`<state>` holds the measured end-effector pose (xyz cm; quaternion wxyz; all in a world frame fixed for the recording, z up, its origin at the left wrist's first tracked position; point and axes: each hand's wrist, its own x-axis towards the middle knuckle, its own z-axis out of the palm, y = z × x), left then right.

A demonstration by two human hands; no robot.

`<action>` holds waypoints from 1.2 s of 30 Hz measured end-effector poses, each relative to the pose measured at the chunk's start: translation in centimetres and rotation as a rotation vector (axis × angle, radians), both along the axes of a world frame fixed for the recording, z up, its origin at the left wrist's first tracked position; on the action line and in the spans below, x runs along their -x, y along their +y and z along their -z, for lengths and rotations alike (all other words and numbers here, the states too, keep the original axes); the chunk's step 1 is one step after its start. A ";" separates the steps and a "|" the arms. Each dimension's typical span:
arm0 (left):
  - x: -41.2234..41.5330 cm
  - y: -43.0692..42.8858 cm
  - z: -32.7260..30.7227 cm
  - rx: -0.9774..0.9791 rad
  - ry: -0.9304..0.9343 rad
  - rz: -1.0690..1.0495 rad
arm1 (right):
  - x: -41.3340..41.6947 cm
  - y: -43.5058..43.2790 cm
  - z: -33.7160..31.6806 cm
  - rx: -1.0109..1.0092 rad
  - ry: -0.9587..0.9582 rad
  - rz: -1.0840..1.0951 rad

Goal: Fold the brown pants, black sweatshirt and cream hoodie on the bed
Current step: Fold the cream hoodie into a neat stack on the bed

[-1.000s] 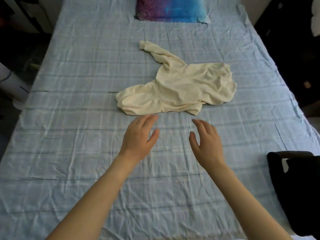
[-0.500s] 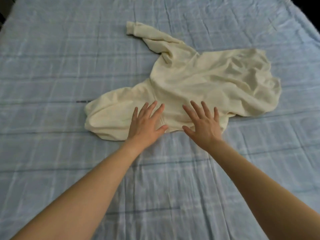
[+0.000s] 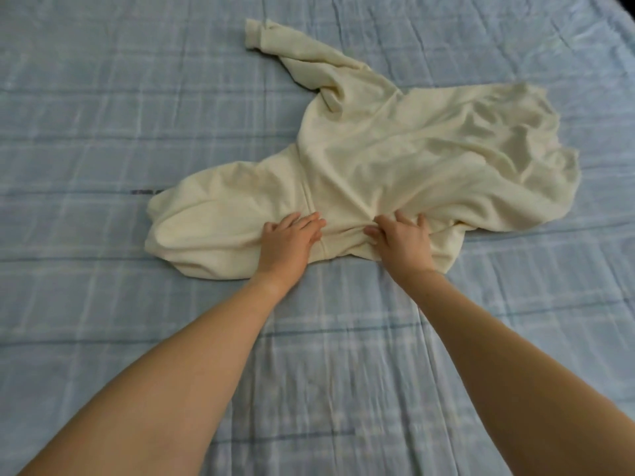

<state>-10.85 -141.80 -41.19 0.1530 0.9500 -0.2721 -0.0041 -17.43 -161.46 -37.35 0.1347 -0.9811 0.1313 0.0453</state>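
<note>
– Hoodie: where does it sit in the frame?
– Centre and upper right. It is cream, unfolded and rumpled, spread on the bed, whose blue checked sheet fills the whole picture. One sleeve runs toward the upper middle of the frame and ends in a cuff. The hood lies flat at centre left. The rest of the garment bunches loosely toward the right edge.
– And the hands?
– Both are on the hoodie's near edge, at the middle of the frame, close together but not touching. The left hand rests beside the hood, at the seam, its fingers close together and nearly straight, pressing on the cloth. The right hand has thumb and fingers curled into the fabric, pinching up a fold. Creases run out from that grip toward the upper right.
– Anything else in the shot?
– Two bare forearms reach up from the lower corners across the wrinkled sheet. A short dark mark shows on the sheet at centre left, just above the hood.
</note>
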 end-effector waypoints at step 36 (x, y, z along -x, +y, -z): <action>36.5 30.1 -10.4 -0.044 0.138 0.152 | 37.3 29.0 -9.0 -0.229 0.143 -0.032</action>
